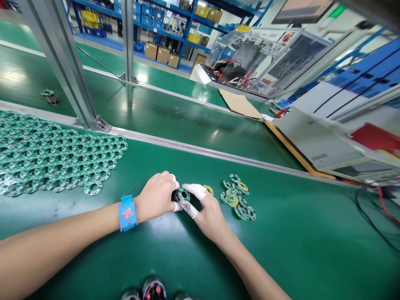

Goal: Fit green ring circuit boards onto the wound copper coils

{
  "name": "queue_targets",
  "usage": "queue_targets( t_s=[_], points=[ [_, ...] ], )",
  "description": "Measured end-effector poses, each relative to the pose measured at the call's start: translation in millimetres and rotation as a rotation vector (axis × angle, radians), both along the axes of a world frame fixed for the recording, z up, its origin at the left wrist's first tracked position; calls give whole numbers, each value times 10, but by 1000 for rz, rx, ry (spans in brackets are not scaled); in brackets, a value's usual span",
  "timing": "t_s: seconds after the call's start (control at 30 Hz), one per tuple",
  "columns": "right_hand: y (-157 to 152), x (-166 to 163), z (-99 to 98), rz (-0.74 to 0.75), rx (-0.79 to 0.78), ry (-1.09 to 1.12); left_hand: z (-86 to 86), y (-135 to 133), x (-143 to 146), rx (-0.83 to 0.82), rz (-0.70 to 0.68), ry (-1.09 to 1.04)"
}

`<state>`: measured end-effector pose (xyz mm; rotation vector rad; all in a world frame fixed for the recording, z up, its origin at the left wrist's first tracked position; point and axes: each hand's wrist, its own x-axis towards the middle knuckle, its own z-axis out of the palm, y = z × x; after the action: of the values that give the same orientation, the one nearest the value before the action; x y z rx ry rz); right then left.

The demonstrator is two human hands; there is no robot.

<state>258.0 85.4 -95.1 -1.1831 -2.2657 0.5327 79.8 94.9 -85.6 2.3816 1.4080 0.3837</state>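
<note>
My left hand, with white finger cots and a blue wrist strap, is closed around a dark round part that looks like a motor stator, mostly hidden by the fingers. A green ring-shaped circuit board sits at the right side of that part. Thumb and forefinger of my right hand, also in white cots, pinch the board by its edge. Just beyond the right fingers lies a yellow ring on the green bench.
Rows of overlapping ring boards cover the bench's left side. A loose pile of boards and yellow rings lies right of my hands. Copper-wound stators stand at the near edge. A metal rail crosses behind; cables lie at right.
</note>
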Motion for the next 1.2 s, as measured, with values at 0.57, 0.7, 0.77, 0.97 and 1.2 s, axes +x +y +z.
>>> queue_targets(
  t_s=[0.57,0.7,0.77,0.97,1.2],
  points=[
    [96,94,89,115,-447,214,103,-309,51,384,-339,249],
    [99,29,41,75,-457,273,73,-319,83,547,-364,308],
    [95,25,62,65,-450,265,89,-311,72,584,-371,322],
    [-13,234,458,113,-456,45,199,-234,-4,204,-210,59],
    [-382,103,535,958,-552,-218,230,806,-197,-15,157,-168]
  ],
)
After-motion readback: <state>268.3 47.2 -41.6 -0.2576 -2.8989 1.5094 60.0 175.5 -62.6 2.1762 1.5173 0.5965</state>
